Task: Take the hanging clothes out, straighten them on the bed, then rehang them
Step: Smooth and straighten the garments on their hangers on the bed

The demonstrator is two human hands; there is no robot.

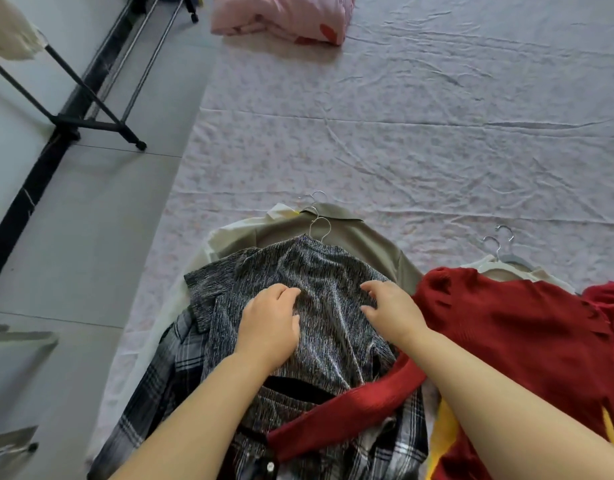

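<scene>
Left hand (269,325), right hand (390,311) palms down, fingers bent, forearms extended.
</scene>
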